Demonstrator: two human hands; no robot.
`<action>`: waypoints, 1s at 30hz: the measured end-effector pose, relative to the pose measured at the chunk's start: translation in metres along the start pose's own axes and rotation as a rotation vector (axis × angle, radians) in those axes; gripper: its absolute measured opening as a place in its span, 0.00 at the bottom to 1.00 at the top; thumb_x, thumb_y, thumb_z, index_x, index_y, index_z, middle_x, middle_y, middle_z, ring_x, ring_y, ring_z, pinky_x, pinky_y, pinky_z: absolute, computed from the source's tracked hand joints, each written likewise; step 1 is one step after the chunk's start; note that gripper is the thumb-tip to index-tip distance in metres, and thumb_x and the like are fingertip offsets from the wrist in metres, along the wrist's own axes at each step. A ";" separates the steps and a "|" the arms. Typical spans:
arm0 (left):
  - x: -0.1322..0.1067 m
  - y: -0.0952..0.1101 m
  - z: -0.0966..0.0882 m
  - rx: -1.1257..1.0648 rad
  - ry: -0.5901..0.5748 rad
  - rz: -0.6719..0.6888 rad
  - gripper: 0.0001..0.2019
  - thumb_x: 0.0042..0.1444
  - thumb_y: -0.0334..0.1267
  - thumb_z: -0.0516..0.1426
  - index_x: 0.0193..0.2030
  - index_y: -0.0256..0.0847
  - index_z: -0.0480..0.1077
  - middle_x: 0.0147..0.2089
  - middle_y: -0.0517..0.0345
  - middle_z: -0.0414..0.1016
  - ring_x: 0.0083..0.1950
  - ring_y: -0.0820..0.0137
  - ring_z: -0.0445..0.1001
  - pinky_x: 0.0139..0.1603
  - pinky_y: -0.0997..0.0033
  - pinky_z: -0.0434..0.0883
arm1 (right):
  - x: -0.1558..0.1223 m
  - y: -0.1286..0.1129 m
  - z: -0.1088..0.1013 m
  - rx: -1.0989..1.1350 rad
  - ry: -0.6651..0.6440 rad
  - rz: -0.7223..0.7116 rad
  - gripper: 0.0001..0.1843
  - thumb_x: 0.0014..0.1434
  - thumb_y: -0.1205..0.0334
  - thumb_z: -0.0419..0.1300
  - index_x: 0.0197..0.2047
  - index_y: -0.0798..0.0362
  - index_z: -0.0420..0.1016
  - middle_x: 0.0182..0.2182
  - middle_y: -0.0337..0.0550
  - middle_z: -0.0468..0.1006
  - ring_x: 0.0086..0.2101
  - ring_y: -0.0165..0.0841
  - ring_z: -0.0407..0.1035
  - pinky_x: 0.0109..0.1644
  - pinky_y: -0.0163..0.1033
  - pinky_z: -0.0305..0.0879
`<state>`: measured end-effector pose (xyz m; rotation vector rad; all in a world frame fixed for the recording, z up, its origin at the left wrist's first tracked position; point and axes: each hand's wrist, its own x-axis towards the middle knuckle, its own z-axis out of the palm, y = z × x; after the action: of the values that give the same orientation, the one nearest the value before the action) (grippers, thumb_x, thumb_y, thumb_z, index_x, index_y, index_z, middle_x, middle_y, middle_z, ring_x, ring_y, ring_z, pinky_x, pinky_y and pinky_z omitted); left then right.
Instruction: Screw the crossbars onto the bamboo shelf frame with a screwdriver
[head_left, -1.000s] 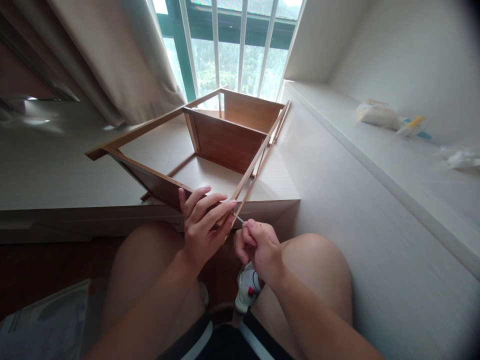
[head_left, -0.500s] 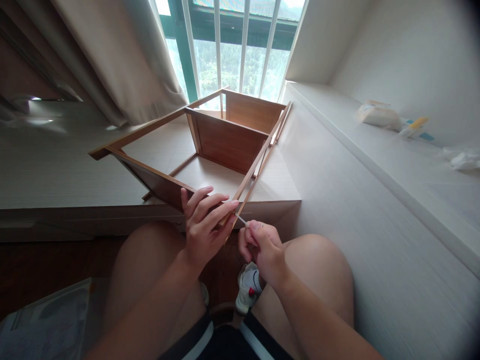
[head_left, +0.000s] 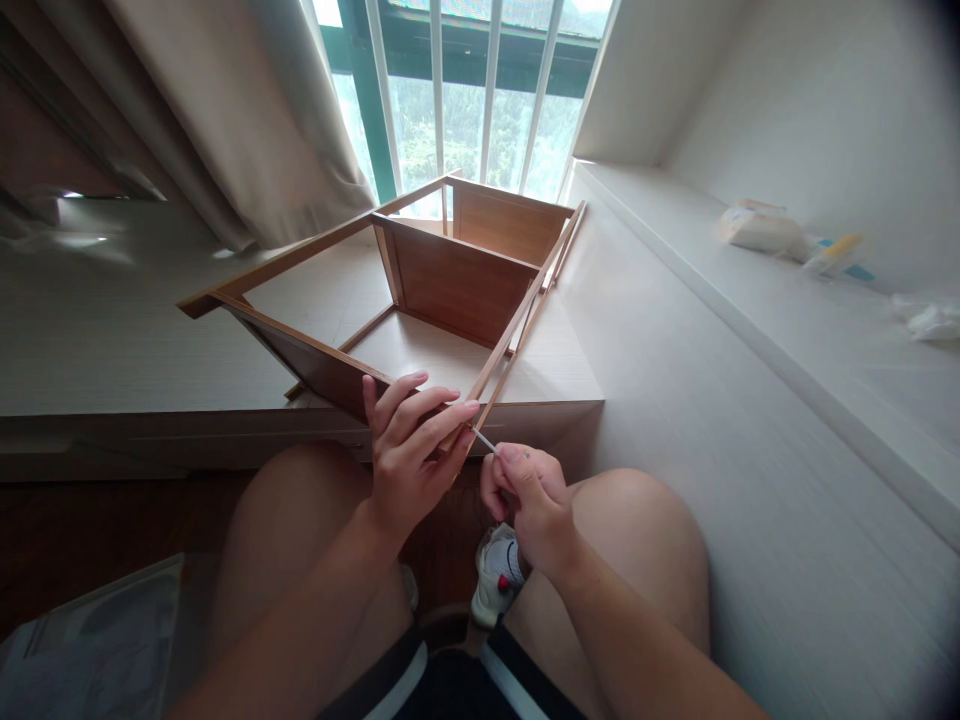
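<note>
A brown wooden shelf frame lies tilted on the pale window ledge, its near end reaching out over the edge. My left hand grips the near right corner, thumb and forefinger around the rail and the other fingers stretched over the end panel. In my closed right hand is a thin metal screwdriver; its handle is hidden inside the fist. The shaft's tip meets the rail at the corner, right beside my left thumb. Whatever fastener sits there is too small to make out.
To the right rises a white cabinet side, topped by a ledge with a plastic-wrapped packet. A curtain hangs left of the barred window. My knees flank the work, and a clear-lidded box stands at lower left.
My right hand has shifted very slightly to the right, and a little more of the shaft shows. The left hand and the shelf frame stay where they were.
</note>
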<state>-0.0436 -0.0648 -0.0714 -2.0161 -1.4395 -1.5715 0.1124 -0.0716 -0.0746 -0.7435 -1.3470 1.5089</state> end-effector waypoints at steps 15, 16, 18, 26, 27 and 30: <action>-0.001 -0.001 0.000 0.020 -0.007 -0.003 0.12 0.57 0.33 0.62 0.47 0.51 0.77 0.47 0.59 0.79 0.62 0.62 0.68 0.73 0.45 0.47 | -0.002 0.002 -0.011 -0.655 0.048 -0.342 0.15 0.70 0.61 0.47 0.31 0.52 0.65 0.27 0.40 0.67 0.29 0.31 0.61 0.34 0.38 0.56; -0.001 -0.001 0.000 0.020 -0.007 -0.002 0.12 0.57 0.33 0.62 0.47 0.51 0.77 0.47 0.59 0.79 0.62 0.62 0.68 0.73 0.45 0.46 | -0.002 0.003 -0.011 -0.666 0.055 -0.366 0.13 0.70 0.62 0.48 0.33 0.52 0.66 0.28 0.41 0.68 0.29 0.32 0.62 0.35 0.38 0.57; -0.001 -0.001 0.000 0.017 -0.010 -0.005 0.13 0.56 0.33 0.62 0.47 0.52 0.77 0.47 0.59 0.79 0.62 0.61 0.68 0.73 0.45 0.46 | -0.001 0.004 -0.012 -0.683 0.068 -0.399 0.10 0.69 0.63 0.50 0.37 0.52 0.69 0.30 0.42 0.70 0.30 0.32 0.64 0.36 0.39 0.58; -0.002 -0.001 -0.002 0.022 -0.034 -0.019 0.12 0.57 0.35 0.62 0.47 0.52 0.77 0.48 0.60 0.79 0.62 0.62 0.67 0.74 0.46 0.45 | -0.002 0.006 -0.013 -0.679 0.086 -0.456 0.11 0.69 0.58 0.52 0.43 0.52 0.74 0.32 0.46 0.74 0.33 0.35 0.68 0.38 0.41 0.63; -0.001 -0.001 -0.002 0.024 -0.036 -0.022 0.12 0.57 0.35 0.62 0.47 0.52 0.77 0.47 0.60 0.79 0.62 0.63 0.67 0.74 0.46 0.45 | -0.002 0.007 -0.013 -0.650 0.087 -0.456 0.13 0.70 0.56 0.51 0.42 0.52 0.74 0.32 0.45 0.74 0.32 0.35 0.68 0.37 0.40 0.63; -0.001 0.000 -0.003 0.024 -0.038 -0.024 0.11 0.57 0.35 0.62 0.47 0.52 0.77 0.48 0.60 0.79 0.62 0.63 0.68 0.74 0.47 0.45 | -0.002 0.008 -0.012 -0.542 0.078 -0.448 0.19 0.71 0.52 0.47 0.39 0.53 0.74 0.28 0.43 0.71 0.28 0.33 0.66 0.33 0.40 0.61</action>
<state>-0.0451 -0.0670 -0.0711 -2.0331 -1.4939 -1.5261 0.1217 -0.0686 -0.0854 -0.7511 -1.7473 0.7598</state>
